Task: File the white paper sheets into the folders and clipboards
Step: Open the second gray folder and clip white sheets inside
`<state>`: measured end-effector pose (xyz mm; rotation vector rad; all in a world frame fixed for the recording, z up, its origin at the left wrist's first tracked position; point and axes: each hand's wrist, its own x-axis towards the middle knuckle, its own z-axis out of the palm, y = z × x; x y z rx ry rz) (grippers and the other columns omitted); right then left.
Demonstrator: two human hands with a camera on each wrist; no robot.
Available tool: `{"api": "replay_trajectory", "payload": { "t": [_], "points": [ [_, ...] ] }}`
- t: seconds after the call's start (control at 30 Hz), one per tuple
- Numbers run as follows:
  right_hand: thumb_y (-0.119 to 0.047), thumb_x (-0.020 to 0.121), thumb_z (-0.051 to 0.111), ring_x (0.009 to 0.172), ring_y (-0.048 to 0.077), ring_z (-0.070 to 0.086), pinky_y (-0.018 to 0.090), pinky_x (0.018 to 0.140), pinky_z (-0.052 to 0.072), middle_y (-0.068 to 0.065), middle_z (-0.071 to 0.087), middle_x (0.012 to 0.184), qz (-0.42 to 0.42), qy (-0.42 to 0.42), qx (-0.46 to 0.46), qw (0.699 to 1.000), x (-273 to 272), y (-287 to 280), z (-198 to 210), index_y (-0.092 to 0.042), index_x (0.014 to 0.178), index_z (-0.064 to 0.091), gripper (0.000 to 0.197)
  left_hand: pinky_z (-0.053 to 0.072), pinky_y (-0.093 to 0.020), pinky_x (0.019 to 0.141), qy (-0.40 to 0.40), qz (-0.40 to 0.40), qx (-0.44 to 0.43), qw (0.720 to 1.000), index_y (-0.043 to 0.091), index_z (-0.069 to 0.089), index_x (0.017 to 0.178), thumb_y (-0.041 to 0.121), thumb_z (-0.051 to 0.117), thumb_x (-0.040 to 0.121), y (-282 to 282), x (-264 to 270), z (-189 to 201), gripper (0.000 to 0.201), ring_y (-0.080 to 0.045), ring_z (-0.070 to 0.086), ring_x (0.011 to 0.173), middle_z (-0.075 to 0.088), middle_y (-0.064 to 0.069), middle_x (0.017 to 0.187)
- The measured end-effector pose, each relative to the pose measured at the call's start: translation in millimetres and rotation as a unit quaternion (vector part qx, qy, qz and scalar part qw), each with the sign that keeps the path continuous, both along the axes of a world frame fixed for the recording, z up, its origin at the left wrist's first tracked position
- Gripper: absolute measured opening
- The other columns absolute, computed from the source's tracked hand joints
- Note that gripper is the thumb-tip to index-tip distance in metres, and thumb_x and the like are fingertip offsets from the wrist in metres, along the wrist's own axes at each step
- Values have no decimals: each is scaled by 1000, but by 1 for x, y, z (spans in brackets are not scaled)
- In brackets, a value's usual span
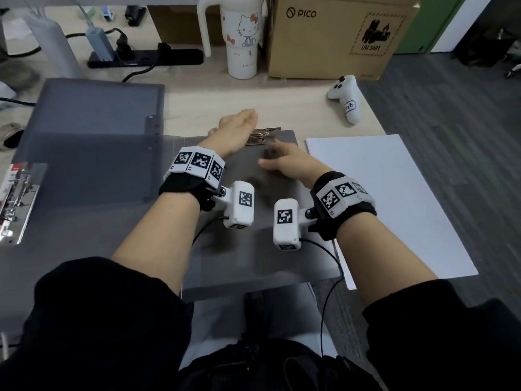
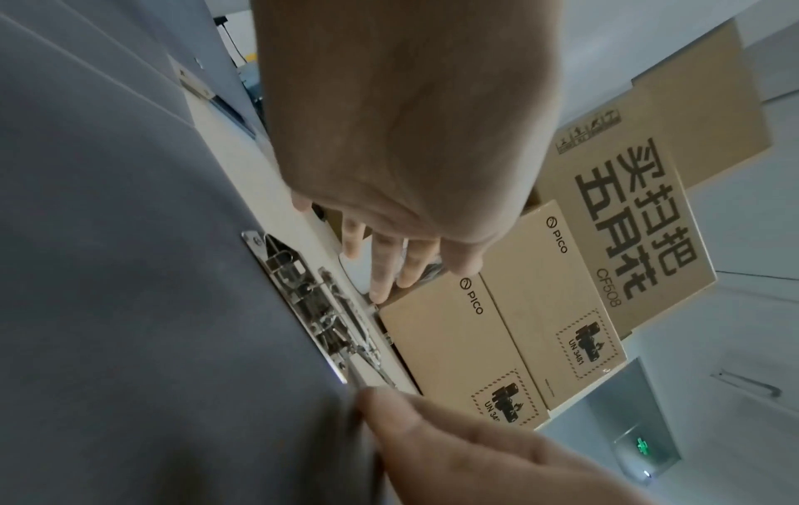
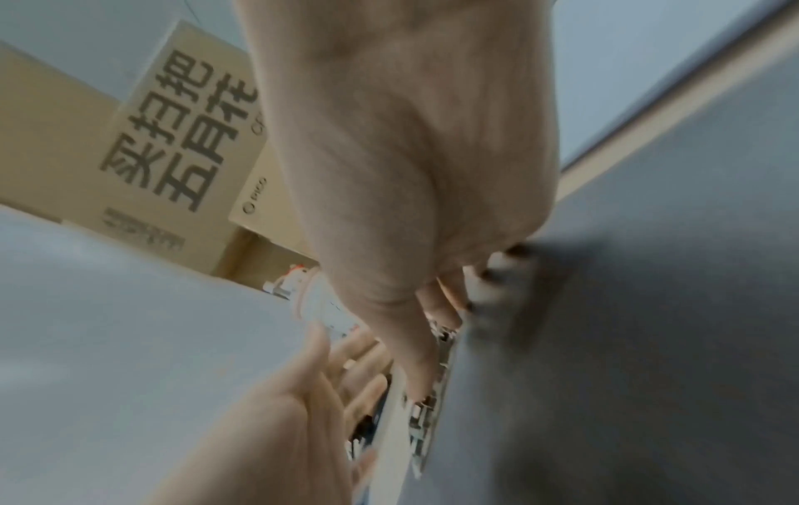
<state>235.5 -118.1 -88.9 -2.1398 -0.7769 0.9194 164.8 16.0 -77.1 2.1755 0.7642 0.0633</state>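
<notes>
A grey clipboard (image 1: 253, 221) lies in front of me with its metal clip (image 1: 260, 136) at the far edge. My left hand (image 1: 238, 127) hovers over the clip's left end with its fingers (image 2: 389, 270) straight and reaching past the board's top edge; it holds nothing. Palm down on the board just below the clip lies my right hand (image 1: 282, 162), fingers stretched toward it, blurred in the right wrist view. In the left wrist view a right-hand fingertip (image 2: 389, 410) touches the clip (image 2: 320, 307). A stack of white paper sheets (image 1: 389, 204) lies to the right of the clipboard.
An open grey folder (image 1: 93, 131) lies at the left, with a ring binder mechanism (image 1: 17, 198) at the far left edge. Behind stand a white tumbler (image 1: 242, 38), a cardboard box (image 1: 338, 35), a power strip (image 1: 146, 59) and a white controller (image 1: 346, 97).
</notes>
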Motion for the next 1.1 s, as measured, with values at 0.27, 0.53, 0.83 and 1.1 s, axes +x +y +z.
{"api": "replay_trajectory", "payload": {
  "t": [0.27, 0.53, 0.83, 1.1],
  "points": [
    [-26, 94, 56, 97, 15, 55, 23, 76, 42, 1, 59, 113, -73, 81, 66, 992, -23, -53, 31, -14, 133, 50, 41, 35, -47, 110, -31, -26, -16, 999, 20, 59, 123, 45, 48, 84, -36, -25, 8, 48, -30, 50, 125, 62, -7, 125],
    [-21, 94, 56, 86, 20, 64, 27, 80, 50, 10, 62, 123, -129, 99, 110, 981, -40, -118, 35, -10, 127, 53, 35, 41, -31, 95, -32, -122, -75, 989, 4, 52, 127, 7, 37, 100, -105, -41, 11, 31, -18, 51, 98, 61, -13, 115],
    [-3, 86, 53, 75, 27, 68, 36, 77, 59, 19, 67, 106, -273, -7, 165, 948, -18, -186, 20, -2, 117, 58, 31, 43, -32, 101, -66, -158, -83, 982, 12, 58, 123, 14, 50, 95, -177, -25, 3, 29, -21, 59, 111, 63, -11, 122],
    [-9, 81, 60, 126, 33, 47, 37, 101, 40, 17, 56, 129, -340, -211, -2, 917, 8, -233, -3, -1, 125, 53, 45, 38, -24, 100, -87, -181, -52, 978, 13, 61, 119, 14, 53, 92, -231, -1, -8, 29, -18, 54, 120, 63, -3, 125]
  ]
}}
